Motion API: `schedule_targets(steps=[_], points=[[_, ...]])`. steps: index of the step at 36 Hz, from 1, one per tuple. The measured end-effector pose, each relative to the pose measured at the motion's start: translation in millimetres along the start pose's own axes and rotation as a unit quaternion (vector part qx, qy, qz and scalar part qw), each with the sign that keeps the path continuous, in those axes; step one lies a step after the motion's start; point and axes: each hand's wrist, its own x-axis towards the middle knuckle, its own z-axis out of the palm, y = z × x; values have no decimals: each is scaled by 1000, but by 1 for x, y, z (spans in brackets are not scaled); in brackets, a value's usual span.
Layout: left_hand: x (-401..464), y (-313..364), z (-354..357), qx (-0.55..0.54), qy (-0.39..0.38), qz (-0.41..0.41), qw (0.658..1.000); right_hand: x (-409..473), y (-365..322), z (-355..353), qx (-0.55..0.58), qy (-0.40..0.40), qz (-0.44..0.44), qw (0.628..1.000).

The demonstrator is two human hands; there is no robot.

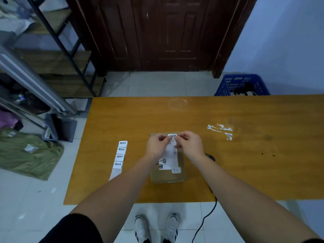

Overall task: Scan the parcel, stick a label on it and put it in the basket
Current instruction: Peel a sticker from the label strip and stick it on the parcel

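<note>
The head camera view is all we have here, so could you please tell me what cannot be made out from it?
- Sticker: whether it touches the parcel yet; the left hand and right hand cover its edges.
- Scanner: mostly hidden behind the right forearm.
- Basket: its lower part is cut off by the table; contents unclear.
- Parcel's shipping label: print too small to read.

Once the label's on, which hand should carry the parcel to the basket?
Probably right. The blue basket sits past the table's far right corner, on the right hand's side. Both hands pinch the label over the parcel; the left hand would have to cross over.
</note>
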Motion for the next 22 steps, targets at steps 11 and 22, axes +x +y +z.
schedule_targets(steps=[11, 22], points=[[36, 10, 10, 328, 74, -6, 942, 39, 6, 13, -43, 18, 35, 998], [43, 7, 23, 389, 70, -38, 918, 48, 14, 20, -82, 33, 14, 996]])
